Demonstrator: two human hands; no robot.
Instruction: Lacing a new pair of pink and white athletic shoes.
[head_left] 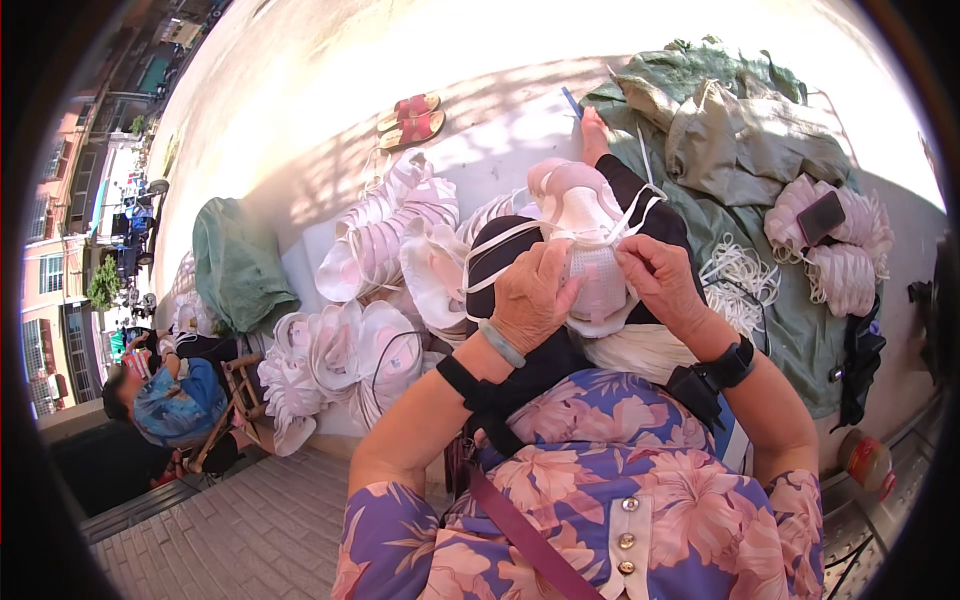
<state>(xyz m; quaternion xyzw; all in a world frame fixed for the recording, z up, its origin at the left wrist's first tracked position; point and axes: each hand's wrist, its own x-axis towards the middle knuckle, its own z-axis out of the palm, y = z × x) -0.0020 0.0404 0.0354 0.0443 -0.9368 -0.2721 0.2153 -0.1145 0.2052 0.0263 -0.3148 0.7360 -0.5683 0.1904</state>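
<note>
Across my lap lies a white and pale pink shoe upper (pixel 585 212), with a flat white shoelace (pixel 498 238) threaded at its front and looping out to both sides. My left hand (pixel 536 292) is closed in a pinch at the upper's left edge, on the lace. On the other side, the thumb and fingers of my right hand (pixel 662 284) pinch the lace too, close to the eyelets. The exact grip points are partly hidden by the fingers. A hank of white laces (pixel 640 352) rests beneath the upper, against my lap.
Stacked shoe uppers (pixel 385 245) lie to my left, beside a green sack (pixel 240 262). At right are a loose lace pile (pixel 738 282), green sheeting (pixel 800 345) and tied uppers with a phone (pixel 822 218) on top. Red sandals (pixel 412 124) lie ahead. Another person (pixel 180 402) sits far left.
</note>
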